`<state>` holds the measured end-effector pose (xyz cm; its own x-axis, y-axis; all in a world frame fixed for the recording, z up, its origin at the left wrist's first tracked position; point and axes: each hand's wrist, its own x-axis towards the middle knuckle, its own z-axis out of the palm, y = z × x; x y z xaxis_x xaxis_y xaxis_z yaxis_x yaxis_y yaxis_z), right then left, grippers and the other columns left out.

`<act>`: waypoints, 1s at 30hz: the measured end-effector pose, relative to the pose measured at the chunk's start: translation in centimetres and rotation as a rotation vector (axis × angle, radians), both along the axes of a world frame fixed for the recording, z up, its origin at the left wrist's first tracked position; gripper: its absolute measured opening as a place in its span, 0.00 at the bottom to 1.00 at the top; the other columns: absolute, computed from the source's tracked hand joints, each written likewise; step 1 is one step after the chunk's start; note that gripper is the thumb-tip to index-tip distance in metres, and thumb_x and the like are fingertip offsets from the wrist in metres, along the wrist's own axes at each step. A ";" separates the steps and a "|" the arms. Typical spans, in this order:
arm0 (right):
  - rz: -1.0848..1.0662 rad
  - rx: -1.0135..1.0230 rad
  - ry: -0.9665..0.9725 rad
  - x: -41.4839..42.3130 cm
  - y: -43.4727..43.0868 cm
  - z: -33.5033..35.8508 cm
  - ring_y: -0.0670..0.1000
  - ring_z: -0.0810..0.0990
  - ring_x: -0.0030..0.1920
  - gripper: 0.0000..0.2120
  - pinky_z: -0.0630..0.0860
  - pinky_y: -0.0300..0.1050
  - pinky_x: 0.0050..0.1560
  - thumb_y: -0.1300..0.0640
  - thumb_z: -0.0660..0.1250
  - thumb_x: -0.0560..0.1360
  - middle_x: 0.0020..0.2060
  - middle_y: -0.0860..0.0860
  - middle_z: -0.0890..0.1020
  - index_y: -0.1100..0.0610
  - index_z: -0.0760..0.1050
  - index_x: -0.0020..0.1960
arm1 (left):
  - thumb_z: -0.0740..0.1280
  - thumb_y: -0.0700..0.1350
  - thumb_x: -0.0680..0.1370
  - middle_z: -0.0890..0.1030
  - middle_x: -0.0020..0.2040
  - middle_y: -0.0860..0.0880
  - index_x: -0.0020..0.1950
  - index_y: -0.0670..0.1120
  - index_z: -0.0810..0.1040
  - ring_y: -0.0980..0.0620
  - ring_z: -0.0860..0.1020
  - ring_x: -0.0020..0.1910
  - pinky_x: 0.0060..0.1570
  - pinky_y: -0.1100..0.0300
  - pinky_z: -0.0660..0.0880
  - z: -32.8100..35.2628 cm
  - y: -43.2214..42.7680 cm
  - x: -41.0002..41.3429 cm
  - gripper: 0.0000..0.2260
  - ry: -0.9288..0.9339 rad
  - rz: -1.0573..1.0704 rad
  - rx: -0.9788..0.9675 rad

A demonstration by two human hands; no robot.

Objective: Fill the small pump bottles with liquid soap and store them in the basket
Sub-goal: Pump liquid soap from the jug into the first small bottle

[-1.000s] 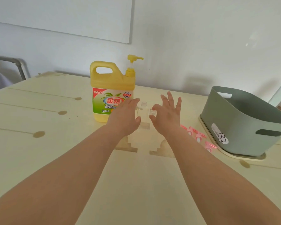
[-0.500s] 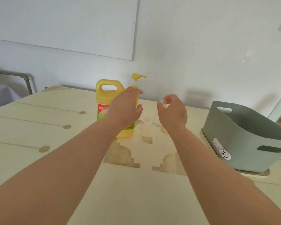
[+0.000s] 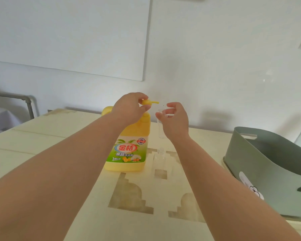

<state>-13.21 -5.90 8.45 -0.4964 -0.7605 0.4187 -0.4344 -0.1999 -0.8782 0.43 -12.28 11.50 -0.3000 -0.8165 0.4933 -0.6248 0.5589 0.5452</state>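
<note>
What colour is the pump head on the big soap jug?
The pump head is yellow, like the jug; head view.

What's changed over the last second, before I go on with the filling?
The left hand rose from the table and now grips the pump head of the yellow soap jug. The right hand picked up one small clear bottle and lifted it up beside the pump head. The jug, the second clear bottle on the table and the basket stayed put.

Bright, soft daylight (faint shadows), wide-angle bending at edges
</note>
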 end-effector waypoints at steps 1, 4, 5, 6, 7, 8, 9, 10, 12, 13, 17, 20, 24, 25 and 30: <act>0.004 0.002 0.006 0.0 -0.2 -0.1 0.43 0.78 0.43 0.16 0.68 0.35 0.33 0.55 0.71 0.74 0.45 0.44 0.78 0.50 0.69 0.58 | 0.67 0.53 0.76 0.79 0.53 0.56 0.61 0.53 0.76 0.53 0.79 0.49 0.47 0.61 0.73 0.1 -0.2 0.1 0.15 0.025 -0.011 0.021; 0.004 0.000 0.013 0.0 -0.2 -0.3 0.43 0.78 0.42 0.16 0.70 0.36 0.36 0.55 0.71 0.74 0.44 0.43 0.78 0.50 0.69 0.58 | 0.68 0.52 0.75 0.80 0.50 0.54 0.59 0.51 0.77 0.53 0.79 0.47 0.49 0.59 0.74 0.4 -0.3 0.4 0.13 0.038 -0.047 0.033; 0.004 -0.003 0.015 0.0 -0.2 -0.2 0.42 0.78 0.42 0.16 0.70 0.37 0.37 0.55 0.71 0.73 0.44 0.43 0.78 0.50 0.70 0.58 | 0.67 0.51 0.76 0.80 0.51 0.53 0.59 0.51 0.76 0.53 0.78 0.49 0.51 0.58 0.74 0.5 -0.1 0.5 0.13 0.023 -0.048 0.024; 0.003 -0.007 0.018 0.1 0.0 -0.1 0.41 0.77 0.42 0.16 0.70 0.37 0.38 0.55 0.71 0.73 0.44 0.43 0.78 0.51 0.70 0.58 | 0.66 0.51 0.77 0.79 0.52 0.52 0.60 0.50 0.75 0.52 0.77 0.51 0.53 0.56 0.74 0.4 0.1 0.5 0.13 -0.004 -0.040 0.010; 0.001 -0.011 0.021 0.1 0.2 0.1 0.40 0.77 0.41 0.17 0.70 0.36 0.38 0.55 0.71 0.73 0.44 0.43 0.78 0.51 0.70 0.59 | 0.64 0.50 0.78 0.79 0.53 0.51 0.61 0.49 0.74 0.52 0.77 0.52 0.54 0.55 0.74 0.4 0.4 0.4 0.13 -0.038 -0.025 -0.008; 0.003 -0.015 0.024 0.2 0.5 0.4 0.40 0.77 0.41 0.17 0.70 0.36 0.37 0.55 0.71 0.73 0.44 0.42 0.77 0.51 0.70 0.59 | 0.63 0.50 0.79 0.79 0.54 0.51 0.62 0.49 0.72 0.50 0.76 0.54 0.55 0.53 0.73 0.3 0.7 0.4 0.13 -0.069 -0.007 -0.020; 0.006 -0.018 0.029 0.3 0.9 0.7 0.40 0.77 0.41 0.17 0.70 0.36 0.37 0.55 0.71 0.73 0.44 0.42 0.77 0.51 0.70 0.59 | 0.61 0.49 0.79 0.78 0.55 0.50 0.63 0.48 0.71 0.49 0.75 0.55 0.56 0.51 0.73 0.2 1.1 0.3 0.13 -0.090 0.010 -0.029; 0.013 -0.021 0.031 0.4 1.3 1.0 0.40 0.77 0.41 0.16 0.70 0.36 0.36 0.55 0.71 0.73 0.44 0.42 0.77 0.51 0.70 0.59 | 0.60 0.49 0.80 0.78 0.56 0.49 0.64 0.48 0.70 0.48 0.75 0.56 0.57 0.50 0.72 0.2 1.4 0.4 0.13 -0.098 0.027 -0.035; 0.026 -0.028 0.033 0.4 2.2 1.5 0.40 0.77 0.41 0.16 0.69 0.36 0.35 0.55 0.71 0.73 0.44 0.43 0.77 0.50 0.70 0.58 | 0.60 0.48 0.80 0.78 0.58 0.49 0.64 0.47 0.70 0.47 0.75 0.57 0.56 0.50 0.72 0.3 2.2 1.2 0.13 -0.073 0.050 -0.044; 0.029 -0.033 0.032 0.5 2.7 1.7 0.41 0.78 0.42 0.16 0.69 0.36 0.35 0.55 0.71 0.73 0.45 0.43 0.78 0.50 0.70 0.58 | 0.60 0.47 0.80 0.78 0.58 0.49 0.64 0.47 0.70 0.47 0.75 0.57 0.56 0.51 0.72 0.4 2.6 1.8 0.13 -0.049 0.056 -0.047; 0.070 -0.072 0.016 1.5 4.9 2.4 0.41 0.78 0.41 0.15 0.69 0.35 0.37 0.56 0.71 0.73 0.44 0.44 0.79 0.49 0.70 0.56 | 0.60 0.45 0.80 0.78 0.57 0.50 0.63 0.46 0.70 0.50 0.76 0.54 0.54 0.55 0.72 0.8 5.0 4.6 0.12 0.036 0.035 -0.030; 0.114 -0.073 0.022 3.1 6.5 2.5 0.42 0.79 0.41 0.15 0.70 0.34 0.40 0.57 0.72 0.73 0.45 0.45 0.80 0.50 0.71 0.55 | 0.60 0.45 0.80 0.78 0.55 0.51 0.63 0.46 0.71 0.51 0.77 0.52 0.53 0.55 0.72 1.0 7.3 5.9 0.12 0.052 -0.004 -0.016; 0.163 -0.063 0.026 4.9 9.0 2.3 0.45 0.80 0.43 0.15 0.72 0.35 0.43 0.57 0.74 0.72 0.47 0.47 0.80 0.52 0.71 0.54 | 0.60 0.46 0.80 0.79 0.49 0.53 0.61 0.46 0.72 0.52 0.76 0.50 0.48 0.60 0.72 1.3 10.6 6.6 0.10 0.070 -0.045 -0.005; 0.171 -0.060 0.027 5.1 9.7 2.2 0.46 0.80 0.43 0.15 0.72 0.35 0.43 0.57 0.74 0.72 0.47 0.47 0.80 0.52 0.71 0.54 | 0.60 0.46 0.80 0.79 0.49 0.53 0.61 0.47 0.72 0.52 0.77 0.49 0.47 0.61 0.71 1.4 11.5 6.7 0.10 0.070 -0.054 0.001; 0.190 -0.058 -0.001 5.3 13.7 1.5 0.47 0.81 0.45 0.14 0.73 0.36 0.44 0.58 0.74 0.71 0.46 0.47 0.82 0.53 0.72 0.53 | 0.61 0.46 0.80 0.79 0.50 0.52 0.59 0.48 0.74 0.52 0.77 0.49 0.41 0.67 0.71 1.8 15.3 7.1 0.09 0.037 -0.108 0.022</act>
